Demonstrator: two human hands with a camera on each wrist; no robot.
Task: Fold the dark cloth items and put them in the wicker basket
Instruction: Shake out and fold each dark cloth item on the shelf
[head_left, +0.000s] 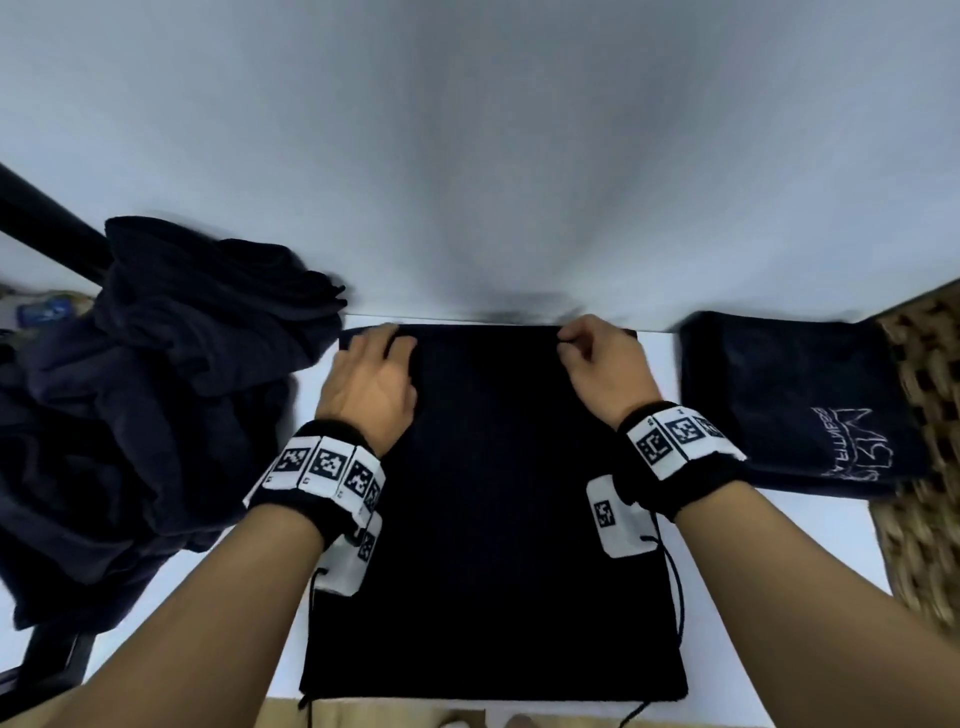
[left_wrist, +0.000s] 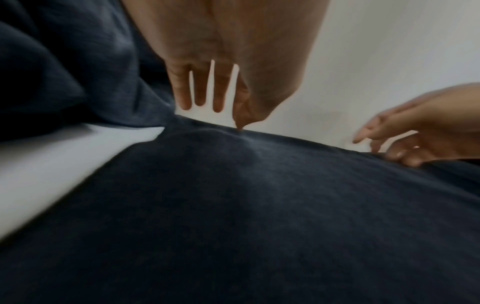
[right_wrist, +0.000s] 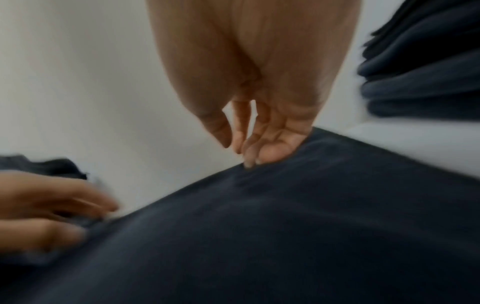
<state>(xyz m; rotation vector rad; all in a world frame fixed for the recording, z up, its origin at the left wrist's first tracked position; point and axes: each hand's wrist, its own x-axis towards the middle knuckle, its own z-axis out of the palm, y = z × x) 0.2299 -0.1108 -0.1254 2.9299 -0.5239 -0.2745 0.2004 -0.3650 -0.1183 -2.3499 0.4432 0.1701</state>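
Observation:
A dark cloth (head_left: 493, 519) lies flat and squared on the white table (head_left: 660, 364) in front of me. My left hand (head_left: 395, 343) is at its far left corner. In the left wrist view thumb and forefinger of the left hand (left_wrist: 239, 125) pinch the far edge of the dark cloth (left_wrist: 233, 205), and the other fingers are straight. My right hand (head_left: 569, 345) is at the far right corner. In the right wrist view the curled fingertips of the right hand (right_wrist: 253, 160) nip the same edge of the dark cloth (right_wrist: 311, 226). The wicker basket (head_left: 930, 545) stands at the right edge.
A crumpled pile of dark cloth (head_left: 156, 405) fills the left side of the table. A folded dark cloth with white print (head_left: 795, 400) lies at the right, overlapping the basket. A pale wall (head_left: 467, 156) rises directly behind the table. A black bar (head_left: 47, 228) slants at far left.

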